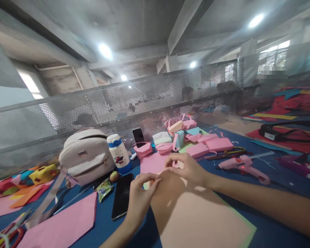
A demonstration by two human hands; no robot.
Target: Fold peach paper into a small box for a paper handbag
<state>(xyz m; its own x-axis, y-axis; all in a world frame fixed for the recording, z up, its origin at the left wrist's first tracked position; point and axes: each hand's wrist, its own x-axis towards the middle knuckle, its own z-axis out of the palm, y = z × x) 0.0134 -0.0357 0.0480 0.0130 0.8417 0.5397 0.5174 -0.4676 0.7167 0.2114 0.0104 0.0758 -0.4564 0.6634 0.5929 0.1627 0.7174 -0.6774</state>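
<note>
The left hand and right hand worked close together, each grip pinching the far edge of the peach sheet between thumb and fingertips. The peach sheet lay on the tabletop before the person, with green paper showing along its right edge. A phone lay just beside the left hand, a pink sheet beyond both hands, and a glue gun near the right forearm.

Peach sheet cut off by bottom edge. Lower-left scissors cropped. Grip of left hand and right hand, mid-frame, too small to tell. Figures behind perforated screen blurred.
</note>
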